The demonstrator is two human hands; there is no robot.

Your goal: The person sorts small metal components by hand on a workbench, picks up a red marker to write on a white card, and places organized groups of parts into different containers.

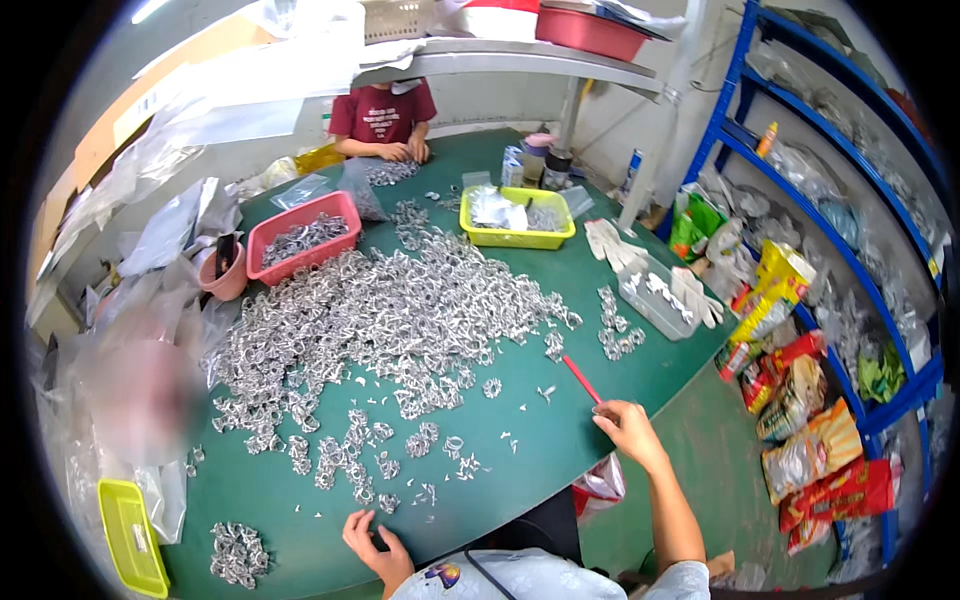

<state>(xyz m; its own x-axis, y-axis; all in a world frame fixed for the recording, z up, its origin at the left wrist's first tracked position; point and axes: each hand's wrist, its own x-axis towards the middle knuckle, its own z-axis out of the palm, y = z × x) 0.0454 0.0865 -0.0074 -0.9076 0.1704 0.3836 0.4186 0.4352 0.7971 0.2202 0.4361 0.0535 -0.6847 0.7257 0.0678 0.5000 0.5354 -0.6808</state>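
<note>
My right hand is closed around the near end of a thin red stick. The stick's far tip points at a small cluster of silver metal parts on the green table. By the table's near edge is my left hand, its thumb and fingers apart and nothing seen between them. Just beyond its fingertips lies one small ring-like metal part. A big heap of similar silver parts spreads over the middle of the table, with small loose groups and thin metal scraps in front of it.
A pink tray and a yellow basket stand behind the heap. At the right are a clear box and white gloves. A yellow tray sits at the near left. Across the table another person handles parts. Blue shelves line the right.
</note>
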